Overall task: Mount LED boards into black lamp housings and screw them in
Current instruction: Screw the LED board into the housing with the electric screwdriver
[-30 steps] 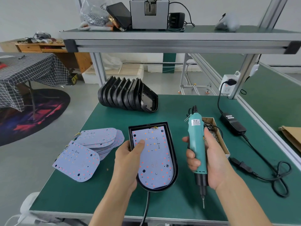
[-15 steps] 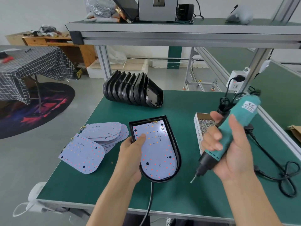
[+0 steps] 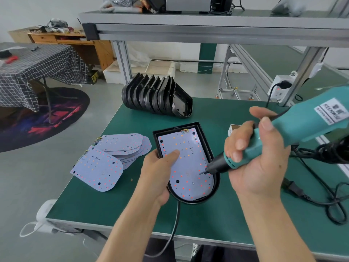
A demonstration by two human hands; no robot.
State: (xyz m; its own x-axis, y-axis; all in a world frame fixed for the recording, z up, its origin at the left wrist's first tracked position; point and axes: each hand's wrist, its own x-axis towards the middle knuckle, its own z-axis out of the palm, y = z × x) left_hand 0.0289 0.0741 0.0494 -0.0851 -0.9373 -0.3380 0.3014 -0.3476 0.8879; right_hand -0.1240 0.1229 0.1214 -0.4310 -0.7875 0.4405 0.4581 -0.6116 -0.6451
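A black lamp housing (image 3: 203,136) lies on the green bench with a pale LED board (image 3: 186,163) seated inside it. My left hand (image 3: 156,173) grips the housing's left edge, its thumb pressing on the board. My right hand (image 3: 255,157) holds a teal electric screwdriver (image 3: 294,131) tilted down to the left; its bit tip touches the board near the right edge, low down. A black cable runs from the housing's rounded end off the front edge.
Loose LED boards (image 3: 113,157) are piled left of the housing. A row of empty black housings (image 3: 156,95) stands at the back. A small box of screws (image 3: 233,129) sits behind my right hand. Power cords (image 3: 324,197) and a wall socket (image 3: 281,89) lie right.
My right hand swung the screwdriver from upright to tilted and brought its bit from the bench's front onto the board. The left hand kept its hold on the housing.
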